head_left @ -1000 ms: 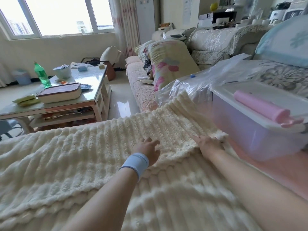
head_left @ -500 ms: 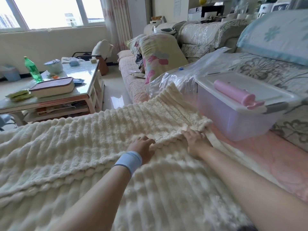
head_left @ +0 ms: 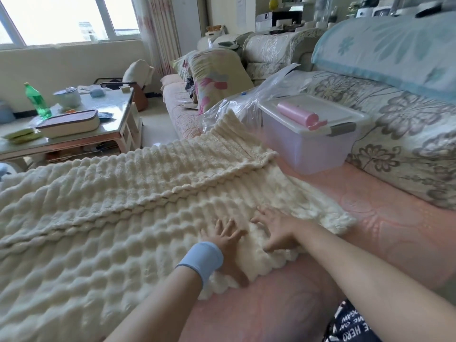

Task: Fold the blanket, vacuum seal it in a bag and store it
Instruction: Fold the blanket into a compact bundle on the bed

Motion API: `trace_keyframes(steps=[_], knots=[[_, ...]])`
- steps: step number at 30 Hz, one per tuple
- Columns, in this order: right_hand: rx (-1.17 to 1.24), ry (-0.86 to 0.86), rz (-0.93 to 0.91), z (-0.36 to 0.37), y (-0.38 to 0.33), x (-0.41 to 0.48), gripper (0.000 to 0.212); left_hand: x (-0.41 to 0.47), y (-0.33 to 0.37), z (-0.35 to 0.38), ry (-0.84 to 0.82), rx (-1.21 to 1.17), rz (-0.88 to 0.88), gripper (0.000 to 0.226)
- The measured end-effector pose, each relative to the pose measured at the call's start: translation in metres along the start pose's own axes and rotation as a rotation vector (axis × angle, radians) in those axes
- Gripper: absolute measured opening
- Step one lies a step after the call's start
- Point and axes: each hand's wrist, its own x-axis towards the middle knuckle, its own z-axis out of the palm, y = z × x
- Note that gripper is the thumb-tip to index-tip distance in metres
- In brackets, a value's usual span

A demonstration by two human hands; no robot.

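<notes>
Both hands, left hand (head_left: pixel 225 239), right hand (head_left: pixel 276 232), flat on blanket (head_left: pixel 111 206)

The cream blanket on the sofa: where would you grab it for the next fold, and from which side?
Probably at the short right end of the blanket, pinching its two corners from above. It lies flat as a long strip, and that end lies free on the pink sofa seat with its edges exposed. The left hand and right hand rest flat on it near that end.

Left grip (head_left: pixel 225 239) and right grip (head_left: pixel 277 230) lie palm-down, splayed, side by side.
</notes>
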Motion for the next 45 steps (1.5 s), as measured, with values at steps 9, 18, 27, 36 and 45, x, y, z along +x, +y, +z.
trace_keyframes(steps=[9,18,27,36,45], knots=[[-0.256,0.064,0.146,-0.001,0.027,-0.048,0.078,-0.037,0.016,0.000,0.469,-0.011,-0.124,0.039],[-0.228,0.195,0.327,-0.013,0.036,-0.073,0.037,-0.060,0.009,0.005,0.248,0.093,-0.270,0.035],[0.057,0.095,0.466,-0.027,0.047,-0.132,0.013,-0.124,0.046,-0.050,-0.233,0.452,-0.186,0.039],[-0.326,0.473,0.418,-0.133,0.009,-0.111,0.044,-0.112,-0.014,-0.138,0.329,0.371,-0.431,0.036],[-0.120,0.555,0.531,-0.169,0.000,0.003,0.035,-0.008,-0.069,-0.192,0.396,0.174,-0.710,0.036]])
